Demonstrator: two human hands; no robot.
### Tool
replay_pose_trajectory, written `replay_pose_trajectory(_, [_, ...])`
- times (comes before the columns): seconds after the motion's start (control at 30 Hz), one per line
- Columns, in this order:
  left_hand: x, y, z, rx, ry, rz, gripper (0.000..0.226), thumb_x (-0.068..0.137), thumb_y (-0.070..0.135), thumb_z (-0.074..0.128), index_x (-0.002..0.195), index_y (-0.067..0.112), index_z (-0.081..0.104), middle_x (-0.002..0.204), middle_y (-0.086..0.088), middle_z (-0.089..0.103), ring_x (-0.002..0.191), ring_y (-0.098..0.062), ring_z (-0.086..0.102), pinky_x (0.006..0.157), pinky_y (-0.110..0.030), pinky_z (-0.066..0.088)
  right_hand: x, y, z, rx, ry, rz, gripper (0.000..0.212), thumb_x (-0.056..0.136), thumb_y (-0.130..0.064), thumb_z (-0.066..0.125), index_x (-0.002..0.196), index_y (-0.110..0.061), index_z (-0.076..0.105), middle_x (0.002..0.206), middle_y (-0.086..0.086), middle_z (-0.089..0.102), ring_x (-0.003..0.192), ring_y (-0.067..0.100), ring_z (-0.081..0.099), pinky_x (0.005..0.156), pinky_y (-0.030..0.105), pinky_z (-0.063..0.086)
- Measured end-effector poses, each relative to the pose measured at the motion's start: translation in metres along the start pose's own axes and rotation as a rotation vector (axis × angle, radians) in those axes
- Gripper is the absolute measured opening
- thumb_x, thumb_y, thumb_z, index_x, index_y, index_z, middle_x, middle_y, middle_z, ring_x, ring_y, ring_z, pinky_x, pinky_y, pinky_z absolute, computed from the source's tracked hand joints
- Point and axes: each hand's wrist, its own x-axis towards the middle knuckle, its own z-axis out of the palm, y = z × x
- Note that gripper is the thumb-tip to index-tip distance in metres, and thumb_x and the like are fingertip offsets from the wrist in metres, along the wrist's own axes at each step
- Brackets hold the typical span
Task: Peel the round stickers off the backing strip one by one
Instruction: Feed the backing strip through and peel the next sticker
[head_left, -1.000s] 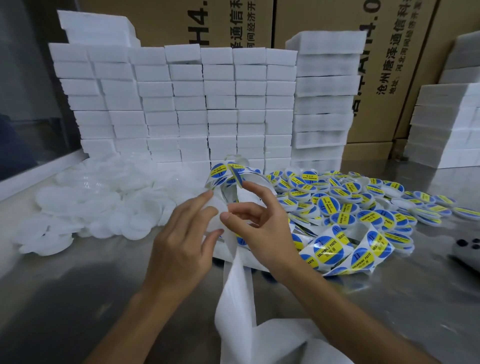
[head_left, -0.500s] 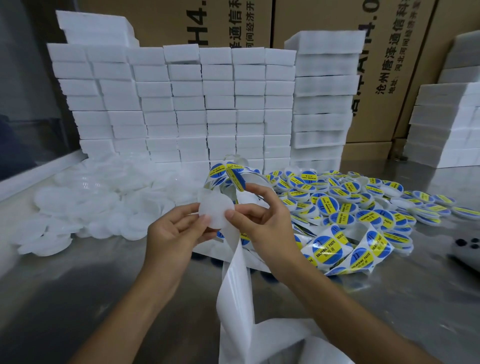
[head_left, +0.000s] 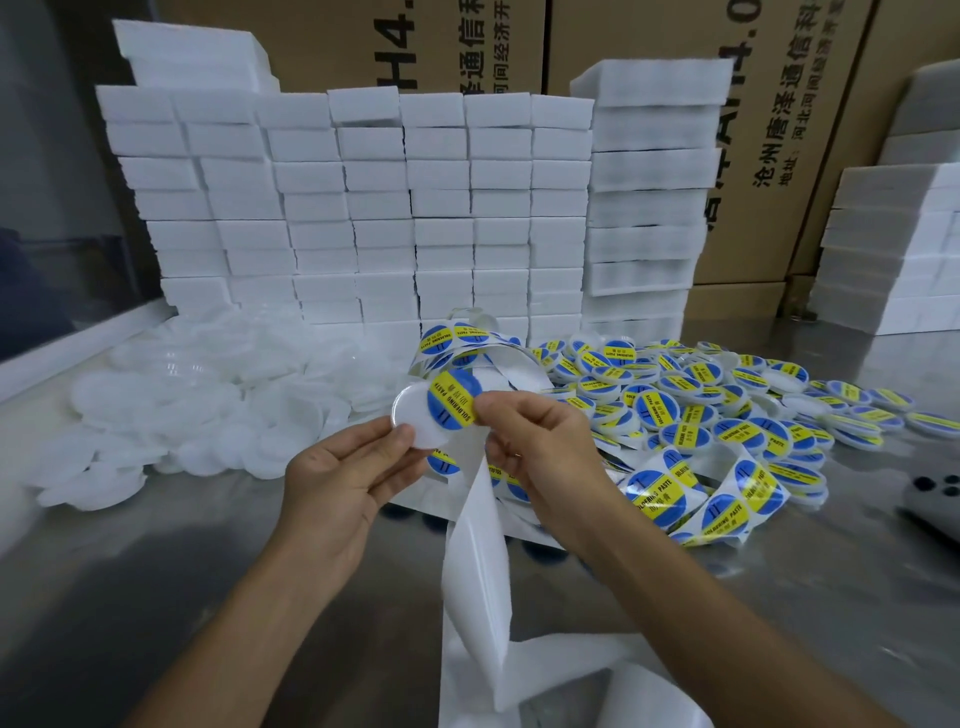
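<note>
Behind the work area, brown cardboard cartons printed with dark characters fill the back, and a wall of stacked white foam blocks stands in front of them on the steel table; more foam stacks rise at far right. Left of centre lies a heap of plain white round lids. To the right spreads a pile of lids already labelled in blue and yellow. Across the middle, the backing strip loops down toward the near edge, bare and white, with stickered coils just beside the right wrist. Left hand pinches one white lid by its rim. Right hand has fingertips closed on a round sticker, which overlaps the lid's right side.
</note>
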Motion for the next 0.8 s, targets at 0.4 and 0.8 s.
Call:
replay_pose_trajectory(0.4, [-0.0024,0.0019,0.0014,0.048,-0.035,-0.006,0.013,0.060,0.012,0.076,0.073,0.011,0.080,0.085,-0.014,0.076,0.071,-0.020,0.074,0.059,-0.023,0.057,-0.0031,0.0034,0.0031,-0.097,-0.046,-0.059,0.005,0.084,-0.017,0.076,0.087,-0.014,0.078,0.074,0.000,0.074,0.054,0.006,0.058,0.061,0.019,0.051])
replay_pose_trajectory(0.8, [-0.0052,0.0040,0.0022,0.087,-0.030,0.011,0.020,0.059,0.014,0.077,0.078,0.008,0.077,0.085,-0.016,0.076,0.072,-0.021,0.074,0.059,-0.023,0.057,-0.0025,0.0063,0.0035,-0.105,-0.056,-0.080,0.003,0.085,-0.015,0.075,0.085,-0.015,0.078,0.076,0.001,0.076,0.054,0.004,0.059,0.057,0.017,0.049])
